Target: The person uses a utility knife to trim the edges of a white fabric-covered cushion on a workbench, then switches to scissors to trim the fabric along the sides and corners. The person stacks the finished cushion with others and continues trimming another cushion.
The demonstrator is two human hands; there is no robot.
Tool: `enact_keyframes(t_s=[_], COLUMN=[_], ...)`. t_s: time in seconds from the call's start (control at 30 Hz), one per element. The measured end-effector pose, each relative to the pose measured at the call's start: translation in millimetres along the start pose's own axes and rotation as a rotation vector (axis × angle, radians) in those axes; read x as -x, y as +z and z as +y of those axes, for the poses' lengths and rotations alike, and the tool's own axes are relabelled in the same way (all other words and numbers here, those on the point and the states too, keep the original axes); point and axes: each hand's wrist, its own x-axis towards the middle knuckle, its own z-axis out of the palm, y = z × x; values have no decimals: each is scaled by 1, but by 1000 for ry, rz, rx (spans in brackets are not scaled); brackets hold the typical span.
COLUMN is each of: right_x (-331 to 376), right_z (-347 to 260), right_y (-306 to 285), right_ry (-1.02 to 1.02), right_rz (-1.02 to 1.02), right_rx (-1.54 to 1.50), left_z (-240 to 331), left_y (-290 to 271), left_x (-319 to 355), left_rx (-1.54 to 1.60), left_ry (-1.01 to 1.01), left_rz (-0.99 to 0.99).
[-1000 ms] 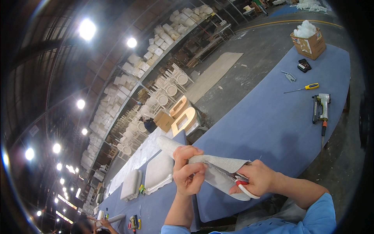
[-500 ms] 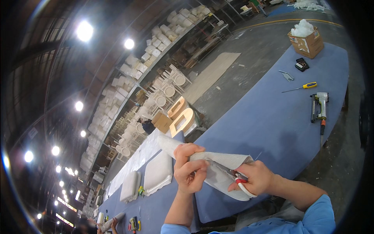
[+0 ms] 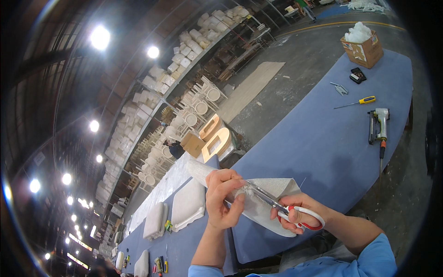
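My right hand (image 3: 299,213) grips scissors (image 3: 267,197) with red and white handles. Their blades reach toward my left hand and lie against a light grey woven fabric (image 3: 285,185). With its fingers closed, my left hand (image 3: 224,198) pinches the fabric's edge near the blade tips. The fabric wraps a long padded piece (image 3: 198,171) that juts out beyond the left hand, and a flap of it hangs below the scissors. Just where the blades meet the cloth is partly hidden by the left fingers.
On the blue table (image 3: 318,138) lie a staple gun (image 3: 380,125), a yellow-handled screwdriver (image 3: 367,99), staple strips (image 3: 340,88) and a black case (image 3: 357,75). A cardboard box (image 3: 364,51) stands at the far end. Covered cushions (image 3: 188,203) rest at the left.
The scissors have turned so their blades and handle loops show more fully, and my right hand has shifted around them. At the lower left, another person's hands have left the padded piece.
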Motion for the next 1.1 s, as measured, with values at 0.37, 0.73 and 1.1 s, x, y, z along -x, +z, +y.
enact_keyframes(t_s=[0.37,0.73,1.1], right_x=[-2,-6,6], right_z=[33,40,35], right_y=[29,45,52], right_ry=[-117,-127,-112], right_rz=[253,398,366], right_rx=[460,607,489], left_z=[-9,-7,-7], left_y=[-4,4,6], left_x=[5,2,-1], left_rx=[-21,5,0], left_ry=[94,66,73], left_rz=[-55,11,32])
